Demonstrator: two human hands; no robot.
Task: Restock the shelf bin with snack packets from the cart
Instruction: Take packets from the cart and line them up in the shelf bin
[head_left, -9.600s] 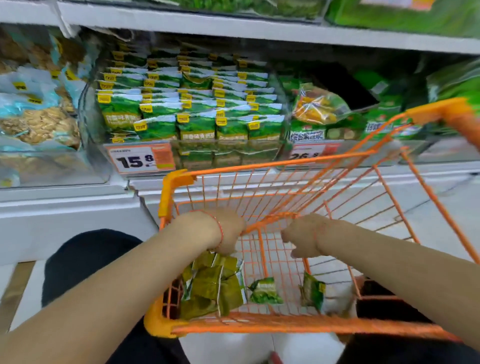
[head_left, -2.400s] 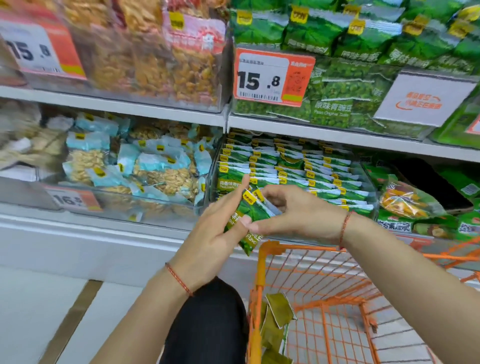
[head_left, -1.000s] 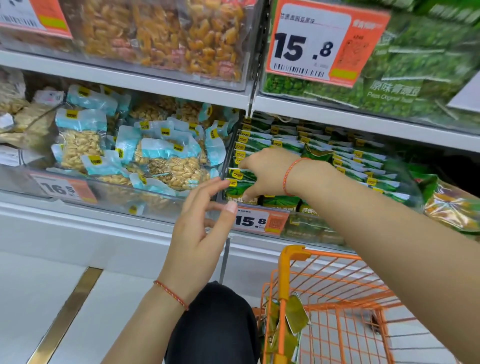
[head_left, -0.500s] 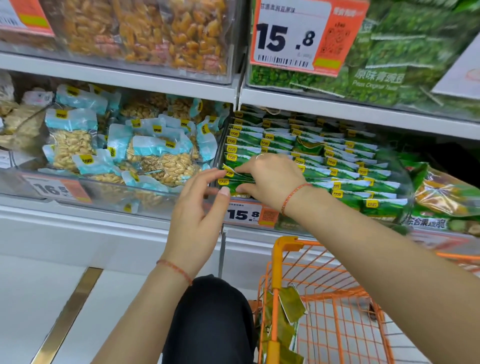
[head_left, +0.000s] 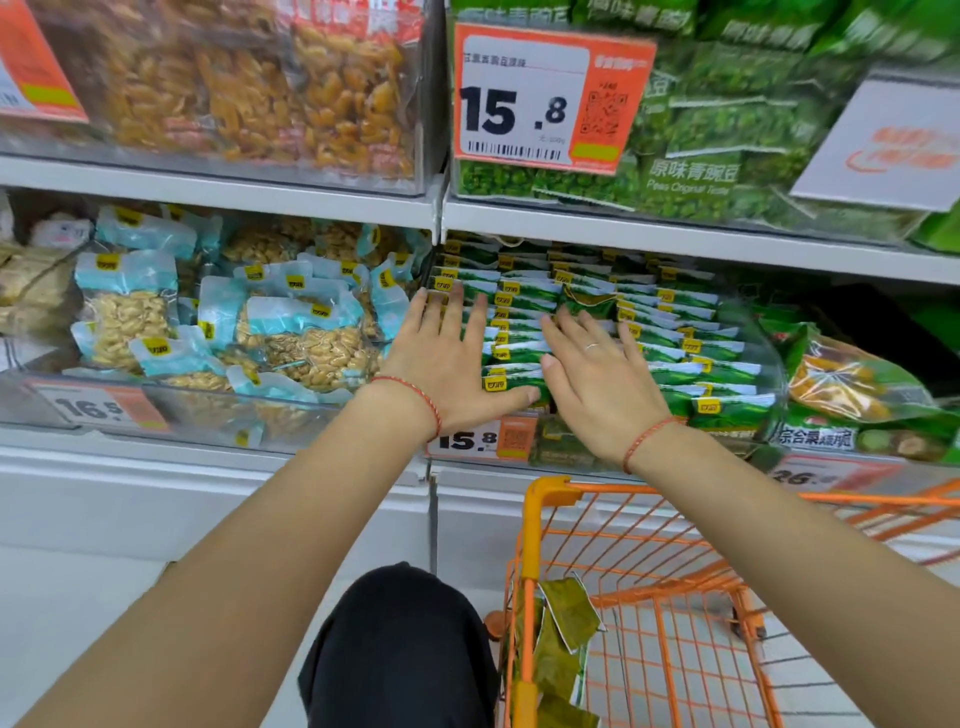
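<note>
A white store shelf (head_left: 675, 236) caps the clear shelf bin (head_left: 776, 364), leaving a shallow gap above the green snack packets (head_left: 691, 358). The left hand (head_left: 449, 364) and right hand (head_left: 602, 384) lie flat, fingers spread, on the near-left rows. The orange cart (head_left: 540, 499) sits near and right, more packets inside against its left wall.

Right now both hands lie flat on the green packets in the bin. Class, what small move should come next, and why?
Probably lift the right hand off and reach down into the orange cart. The green packets in the bin already lie in rows under both flat hands, while darker green packets hang at the cart's near corner, not yet shelved. The left hand can steady the rows.
</note>
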